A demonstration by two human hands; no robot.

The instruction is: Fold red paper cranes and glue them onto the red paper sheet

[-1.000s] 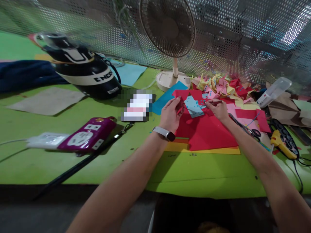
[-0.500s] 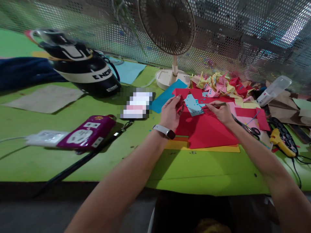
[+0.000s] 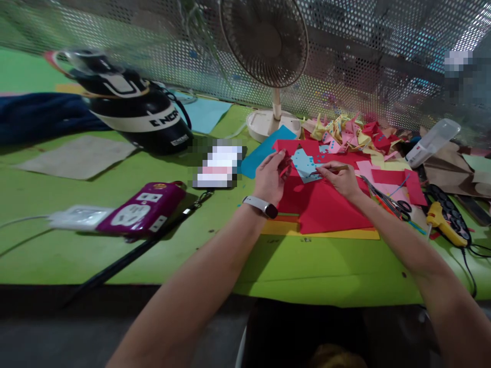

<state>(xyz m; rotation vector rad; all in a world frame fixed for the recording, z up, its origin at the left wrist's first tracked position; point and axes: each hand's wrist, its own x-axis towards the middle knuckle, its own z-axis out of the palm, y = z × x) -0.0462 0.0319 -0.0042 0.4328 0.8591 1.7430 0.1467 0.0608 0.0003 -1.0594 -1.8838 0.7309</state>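
Note:
My left hand (image 3: pixel 269 176), with a watch at the wrist, is closed on a small folded piece of red paper (image 3: pixel 288 146). Between the fingertips of my right hand (image 3: pixel 343 180) is a slim pen-like tool (image 3: pixel 339 167), its tip over the light blue paper (image 3: pixel 304 164); whether it is a pen or tweezers I cannot tell. Tiny blue bits are scattered on that light blue paper. Under both hands lie larger red sheets (image 3: pixel 333 209), on top of a yellow-orange sheet (image 3: pixel 282 229). A darker blue sheet (image 3: pixel 264 153) sits just beyond my left hand.
Folded paper pieces (image 3: pixel 347 130) are heaped behind the sheets, near a fan (image 3: pixel 276 105). On the right are scissors (image 3: pixel 402 208), a yellow glue gun (image 3: pixel 447 227) and a clear bottle (image 3: pixel 433 142). Leftward stand a phone (image 3: pixel 217 166), a purple power strip (image 3: pixel 141 209) and a black jug (image 3: pixel 141 112).
My right hand has shifted slightly left, bringing the tool's tip further over the light blue paper. My left hand keeps its hold on the red paper. The view has moved slightly.

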